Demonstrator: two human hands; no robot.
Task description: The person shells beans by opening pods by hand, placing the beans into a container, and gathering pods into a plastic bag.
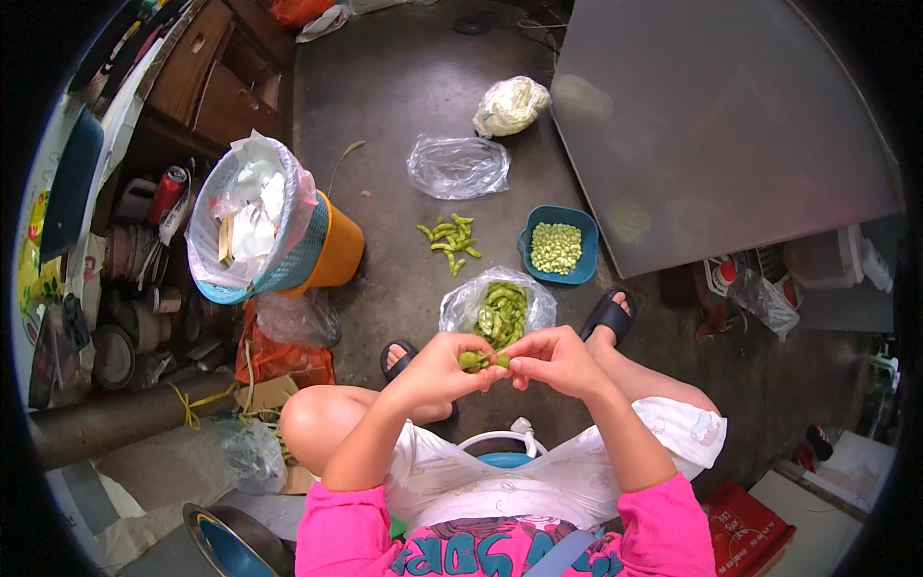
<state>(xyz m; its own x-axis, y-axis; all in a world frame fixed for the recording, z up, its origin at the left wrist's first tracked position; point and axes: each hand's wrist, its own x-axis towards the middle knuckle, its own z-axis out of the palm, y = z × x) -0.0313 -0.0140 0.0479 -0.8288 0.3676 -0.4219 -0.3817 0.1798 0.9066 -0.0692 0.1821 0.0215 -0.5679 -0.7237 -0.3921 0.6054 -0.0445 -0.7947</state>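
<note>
My left hand (449, 369) is closed round a green bean pod (472, 361) in front of my lap. Close beside it, my right hand (553, 363) pinches the other end of the pod with thumb and forefinger. Just beyond both hands, a clear plastic bag (543, 300) lies open with many green pods (502, 313) inside. Shelled pale green beans (556, 247) fill part of a blue basket (589, 252) farther off to the right. A small pile of loose pods (454, 239) rests on the floor beyond the bag.
A lined bin (306, 245) stands at the left by wooden cabinets (207, 72). An empty-looking plastic bag (460, 166) and a tied whitish bag (511, 106) lie farther ahead. A large grey panel (721, 125) occupies the upper right. My sandalled feet (608, 317) flank the pod bag.
</note>
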